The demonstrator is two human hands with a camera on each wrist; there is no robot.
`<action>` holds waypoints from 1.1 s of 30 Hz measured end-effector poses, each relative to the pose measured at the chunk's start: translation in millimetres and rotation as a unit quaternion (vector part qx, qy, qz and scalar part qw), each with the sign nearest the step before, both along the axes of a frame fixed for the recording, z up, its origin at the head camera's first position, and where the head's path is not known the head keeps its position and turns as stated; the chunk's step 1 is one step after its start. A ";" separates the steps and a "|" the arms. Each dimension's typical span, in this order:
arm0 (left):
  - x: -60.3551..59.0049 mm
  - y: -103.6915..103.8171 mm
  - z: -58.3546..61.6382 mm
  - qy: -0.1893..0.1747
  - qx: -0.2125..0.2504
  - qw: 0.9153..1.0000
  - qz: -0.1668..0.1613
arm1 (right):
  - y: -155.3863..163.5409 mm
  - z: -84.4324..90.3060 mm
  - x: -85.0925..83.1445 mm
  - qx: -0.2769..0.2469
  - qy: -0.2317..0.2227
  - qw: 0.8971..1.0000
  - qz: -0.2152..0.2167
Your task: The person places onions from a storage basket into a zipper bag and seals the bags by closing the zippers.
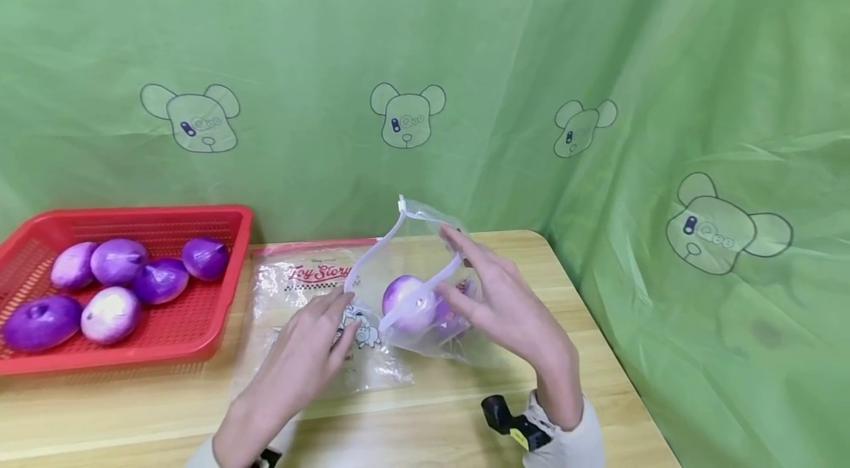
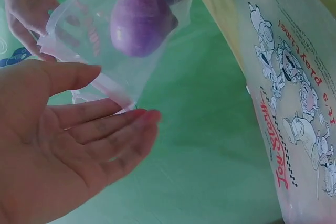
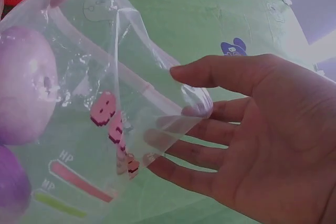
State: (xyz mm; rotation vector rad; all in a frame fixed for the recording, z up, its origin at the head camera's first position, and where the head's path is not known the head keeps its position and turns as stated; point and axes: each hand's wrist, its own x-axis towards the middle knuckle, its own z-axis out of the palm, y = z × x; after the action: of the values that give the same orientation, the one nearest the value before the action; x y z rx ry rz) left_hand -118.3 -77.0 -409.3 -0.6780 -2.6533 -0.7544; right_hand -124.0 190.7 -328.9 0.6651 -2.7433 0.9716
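Observation:
A clear zip bag (image 1: 434, 282) stands with its mouth spread, and two purple-and-white onions (image 1: 401, 296) lie inside. My left hand (image 1: 299, 350) is at the near left of the mouth; its fingertips touch the edge strip in the left wrist view, fingers loosely extended. On the other side, my right hand (image 1: 514, 309) rests against the bag, its thumb apart from the fingers. The right wrist view shows those fingers (image 3: 205, 153) partly behind the clear film. Under the left hand a second printed bag (image 1: 279, 294) lies flat on the table.
A red plastic basket (image 1: 229, 305) with several more onions (image 1: 109, 314) stands at the left. The wooden table (image 1: 564, 291) ends at the right, beside a green curtain (image 1: 717, 350). The curtain (image 1: 319, 173) also hangs behind the table.

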 end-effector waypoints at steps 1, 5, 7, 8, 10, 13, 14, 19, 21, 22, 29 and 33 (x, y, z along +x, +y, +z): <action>0.5 0.2 1.1 -0.001 0.008 1.000 -0.001 | 0.9 1.4 1.2 0.005 0.007 1.000 -0.006; 3.0 0.5 5.0 0.019 0.038 0.999 -0.019 | 4.9 6.8 5.0 0.023 0.022 0.999 -0.043; 4.1 0.2 6.4 0.031 0.042 0.998 -0.031 | 7.2 9.0 6.0 0.034 0.030 0.997 -0.064; 4.2 0.1 7.0 0.033 0.042 0.998 -0.035 | 8.4 9.6 6.0 0.038 0.034 0.996 -0.074; 3.3 -0.5 7.5 0.029 0.036 0.998 -0.043 | 10.8 10.2 5.9 0.046 0.041 0.994 -0.094; 1.8 -3.8 8.1 0.011 0.018 0.999 -0.042 | 14.5 9.6 4.8 0.045 0.044 0.991 -0.115; 0.9 -5.6 8.4 0.004 0.013 0.999 -0.042 | 15.9 9.0 4.4 0.044 0.043 0.991 -0.120; -2.7 -19.3 12.7 -0.013 0.007 0.999 -0.035 | 22.7 7.4 1.9 0.041 0.046 0.990 -0.129; -4.6 -26.2 15.0 -0.015 0.015 0.999 -0.026 | 24.5 7.5 1.2 0.042 0.047 0.990 -0.130; -5.8 -29.7 16.3 -0.017 0.020 0.999 -0.021 | 25.3 7.5 1.0 0.043 0.046 0.990 -0.130; -16.6 -56.3 22.0 -0.004 0.045 0.999 0.012 | 25.8 6.4 0.4 0.030 0.023 0.994 -0.099; -22.5 -72.3 20.7 0.002 0.060 0.998 0.034 | 23.2 6.4 0.9 0.031 0.021 0.996 -0.083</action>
State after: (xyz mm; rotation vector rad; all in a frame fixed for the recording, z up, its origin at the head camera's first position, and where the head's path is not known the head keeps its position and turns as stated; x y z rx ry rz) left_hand -140.8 -149.2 -388.5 -0.5531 -2.5881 -0.8833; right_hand -123.1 213.9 -322.5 0.4521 -2.7493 0.8308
